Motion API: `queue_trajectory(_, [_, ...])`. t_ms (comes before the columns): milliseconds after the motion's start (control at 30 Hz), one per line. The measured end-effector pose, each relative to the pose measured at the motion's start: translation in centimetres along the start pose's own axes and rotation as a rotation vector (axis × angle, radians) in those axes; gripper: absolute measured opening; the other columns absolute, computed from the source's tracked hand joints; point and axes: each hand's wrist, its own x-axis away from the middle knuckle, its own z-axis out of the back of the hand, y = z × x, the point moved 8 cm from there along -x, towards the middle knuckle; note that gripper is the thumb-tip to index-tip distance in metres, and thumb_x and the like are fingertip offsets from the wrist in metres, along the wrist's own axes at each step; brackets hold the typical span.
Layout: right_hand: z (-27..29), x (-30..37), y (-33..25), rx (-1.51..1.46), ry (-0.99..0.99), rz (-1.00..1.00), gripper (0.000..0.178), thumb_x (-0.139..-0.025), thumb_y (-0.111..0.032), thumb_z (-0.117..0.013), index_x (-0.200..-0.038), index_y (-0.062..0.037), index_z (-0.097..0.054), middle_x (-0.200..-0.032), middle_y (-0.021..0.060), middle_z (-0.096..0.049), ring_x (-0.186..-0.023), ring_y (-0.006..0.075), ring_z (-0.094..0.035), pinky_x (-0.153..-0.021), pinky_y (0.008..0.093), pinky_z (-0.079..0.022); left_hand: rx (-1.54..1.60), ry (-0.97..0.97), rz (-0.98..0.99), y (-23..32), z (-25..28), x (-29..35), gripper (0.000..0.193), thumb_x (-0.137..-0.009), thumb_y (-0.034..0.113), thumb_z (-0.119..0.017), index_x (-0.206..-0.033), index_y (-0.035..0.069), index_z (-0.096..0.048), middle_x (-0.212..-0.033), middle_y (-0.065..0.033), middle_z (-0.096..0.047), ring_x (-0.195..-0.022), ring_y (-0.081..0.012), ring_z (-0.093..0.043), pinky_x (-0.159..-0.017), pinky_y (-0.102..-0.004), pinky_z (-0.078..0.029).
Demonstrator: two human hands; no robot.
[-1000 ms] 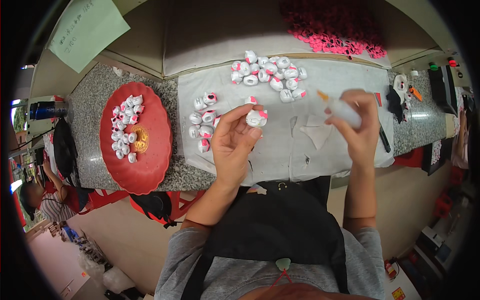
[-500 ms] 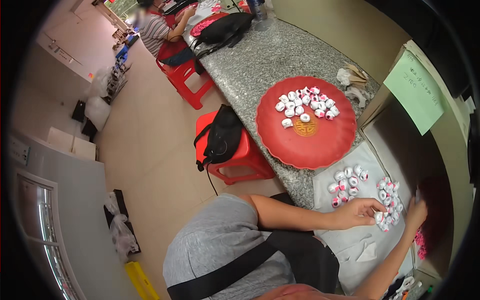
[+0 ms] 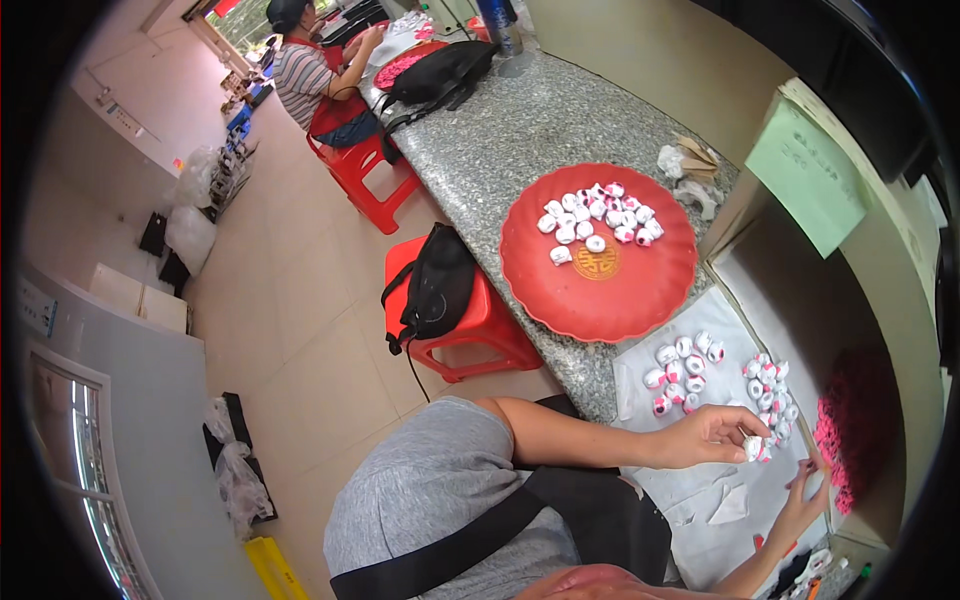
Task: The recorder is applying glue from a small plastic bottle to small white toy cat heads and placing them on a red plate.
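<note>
My left hand pinches a small white, round wrapped piece with pink showing at its edge, above the white sheet. My right hand is just to its right, by a heap of small bright pink pieces. Its thumb and fingers come close together around something small and dark pinkish that I cannot make out. Just beyond my left hand lies a cluster of similar white-and-pink pieces. A looser group of them sits on the sheet farther left.
A red scalloped tray with several white-and-pink pieces stands on the speckled stone counter. A green note hangs from the partition at right. Red stools, one bearing a black bag, stand alongside. A seated person works farther off.
My right hand has come back toward me and closer to the left hand, uncovering more of the pink heap. My left hand keeps the white piece. The whole view has shifted slightly.
</note>
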Motion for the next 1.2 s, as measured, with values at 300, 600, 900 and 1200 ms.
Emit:
queue_trajectory(300, [-1.0,8.1,-0.3,-0.516,0.149,-0.254,0.009,-0.071,0.0,-0.049,-0.079,0.0013,-0.047,-0.084,0.0103,-0.048,-0.06,0.0099,-0.041,-0.054,0.0188,-0.034,0.006,-0.124,0.098,-1.4,-3.0,-0.3,0.036,-0.072,0.006,-0.055,-0.106,0.001,-0.043,-0.096,-0.0049,-0.05,-0.085,-0.0086,-0.048,-0.076,-0.0234,-0.038])
queue_trajectory(600, [-2.3,9.8,0.7,-0.642,0.135,-0.341,0.009,-0.071,-0.004,-0.051,-0.077,0.0008,-0.047,-0.072,0.0048,-0.046,-0.06,0.0093,-0.04,-0.054,0.0197,-0.032,-0.038,-0.26,0.099,-2.8,-4.2,-0.2,0.03,-0.072,0.006,-0.056,-0.1,0.0,-0.047,-0.096,-0.0068,-0.051,-0.09,-0.0128,-0.048,-0.083,-0.0269,-0.036])
queue_trajectory(900, [-2.5,10.2,0.5,-0.708,0.154,-0.276,0.011,-0.072,-0.005,-0.052,-0.079,0.0006,-0.046,-0.075,0.0058,-0.048,-0.067,0.0106,-0.044,-0.058,0.0203,-0.034,0.112,-0.299,0.215,-3.5,-4.7,1.0,0.032,-0.07,0.003,-0.056,-0.1,-0.001,-0.047,-0.098,-0.0077,-0.05,-0.093,-0.0143,-0.048,-0.084,-0.0282,-0.036])
queue_trajectory(1200, [-1.5,10.9,0.0,-0.644,0.164,-0.158,0.008,-0.076,-0.006,-0.049,-0.08,0.0006,-0.047,-0.078,0.0061,-0.048,-0.069,0.01,-0.045,-0.056,0.0201,-0.034,0.133,-0.313,0.086,-1.7,-5.9,2.2,0.032,-0.071,0.003,-0.055,-0.101,-0.002,-0.045,-0.099,-0.0082,-0.049,-0.094,-0.0142,-0.047,-0.084,-0.0279,-0.036])
